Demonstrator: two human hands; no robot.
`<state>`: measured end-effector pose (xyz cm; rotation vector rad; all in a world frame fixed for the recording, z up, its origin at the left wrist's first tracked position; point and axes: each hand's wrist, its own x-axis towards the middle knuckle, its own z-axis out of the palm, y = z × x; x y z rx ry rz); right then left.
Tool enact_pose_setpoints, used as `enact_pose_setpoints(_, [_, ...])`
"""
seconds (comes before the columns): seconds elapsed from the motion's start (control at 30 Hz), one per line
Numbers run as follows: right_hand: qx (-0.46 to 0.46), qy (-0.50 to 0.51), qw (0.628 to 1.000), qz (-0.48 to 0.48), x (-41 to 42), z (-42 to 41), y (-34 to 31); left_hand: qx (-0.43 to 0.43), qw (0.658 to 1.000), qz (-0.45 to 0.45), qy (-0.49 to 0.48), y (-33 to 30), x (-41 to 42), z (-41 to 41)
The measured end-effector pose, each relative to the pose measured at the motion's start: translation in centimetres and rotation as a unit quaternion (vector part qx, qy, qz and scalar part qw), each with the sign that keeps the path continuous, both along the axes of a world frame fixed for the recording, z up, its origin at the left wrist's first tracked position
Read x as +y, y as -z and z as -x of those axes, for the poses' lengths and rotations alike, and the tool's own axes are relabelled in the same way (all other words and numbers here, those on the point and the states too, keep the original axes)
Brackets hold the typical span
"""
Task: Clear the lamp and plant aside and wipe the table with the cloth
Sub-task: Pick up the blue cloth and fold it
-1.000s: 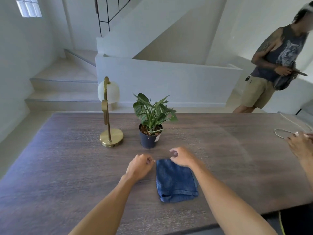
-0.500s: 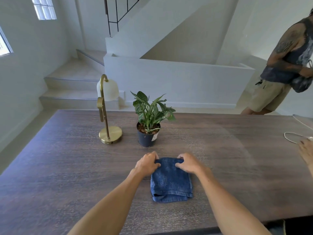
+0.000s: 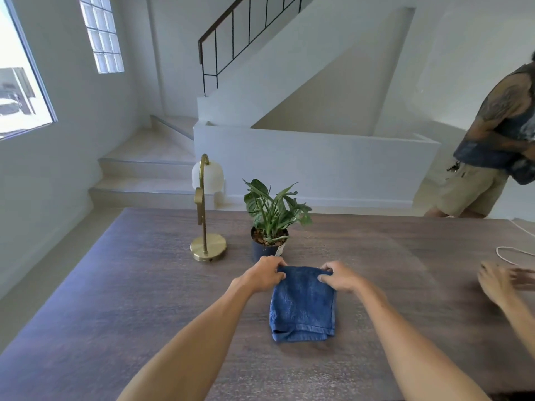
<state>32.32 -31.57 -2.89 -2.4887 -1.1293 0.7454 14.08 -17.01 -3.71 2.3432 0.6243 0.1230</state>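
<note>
looking down from head height at a dark wood-grain table (image 3: 121, 290), with two bare forearms reaching forward from the bottom of the view. a folded blue cloth (image 3: 302, 305) lies flat on the table straight ahead. the left hand (image 3: 262, 276) pinches the cloth's far left corner, fingers curled over the edge. the right hand (image 3: 338, 276) pinches the far right corner the same way. the near end of the cloth rests on the wood.

just beyond the hands stands a small plant (image 3: 272, 215) in a dark pot, upright, near the cloth's far edge. to its left, a little apart, stands a brass lamp (image 3: 206, 212) with a round base and a white shade, also upright. both sit near the middle of the table, towards the far side.

at the right edge, another person's hand (image 3: 500, 280) rests on the table near a thin white cable (image 3: 509, 251). a third person stands beyond the table's far right corner, in front of a white staircase.

judging from this, the task is at its start: lamp and plant are not yet moved aside, the cloth is folded, and no wiping seems done. clearing both objects and the whole wipe remain.
</note>
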Motion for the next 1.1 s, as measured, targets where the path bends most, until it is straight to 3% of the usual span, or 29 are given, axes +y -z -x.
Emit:
enact_pose_setpoints(0.53, [-0.037, 0.014, 0.987, -0.154, 1.9, 10.2, -6.4, -0.127, 0.991, -0.023, -0.034, -5.7, 2.6, 10.0])
enact_pose_setpoints(0.97, [0.006, -0.038, 0.979, -0.202, 8.7, 25.7, -7.2, -0.120, 0.988, -0.053, -0.087, -6.5, 7.7, 27.7])
enact_pose_setpoints(1.1, [0.061, -0.066, 0.975, -0.202, 11.8, 30.8, -7.0, -0.102, 0.985, -0.041, -0.136, -5.8, 9.4, 33.5])
